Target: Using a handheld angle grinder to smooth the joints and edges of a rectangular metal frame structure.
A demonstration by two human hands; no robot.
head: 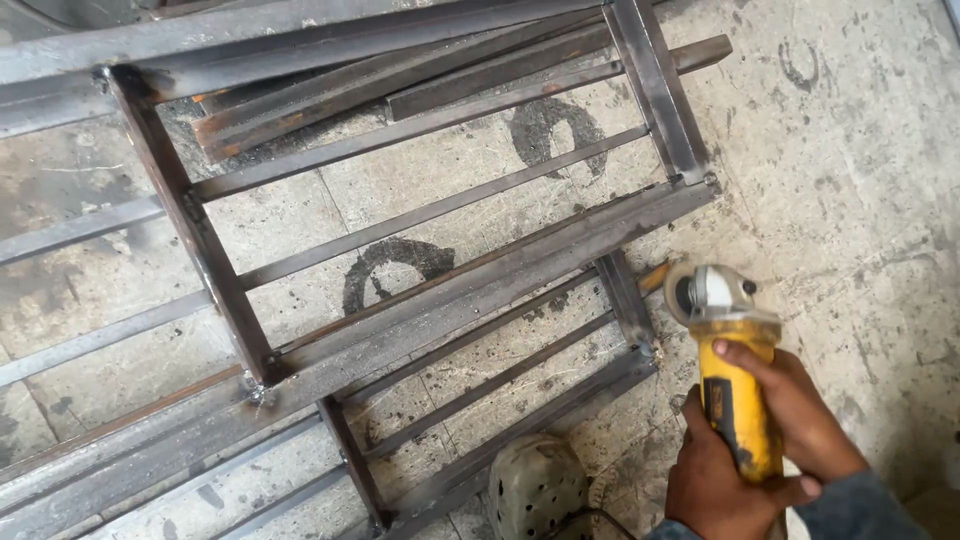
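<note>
A yellow angle grinder (pixel 728 360) with a grey head is held in both hands at the lower right. My left hand (pixel 715 480) wraps the rear of its body from the left. My right hand (pixel 800 410) grips the body from the right, fingers over the top. The grinder's disc end (pixel 680 292) sits close to the right corner of a welded steel frame (pixel 450 300) of angle iron and thin bars lying on the concrete floor.
Loose rusty steel bars (pixel 400 85) lie across the frame's top part. A perforated pale shoe (pixel 535 485) shows at the bottom edge, standing on the frame's lower corner. Stained concrete floor (pixel 860 150) with dark ring marks spreads to the right.
</note>
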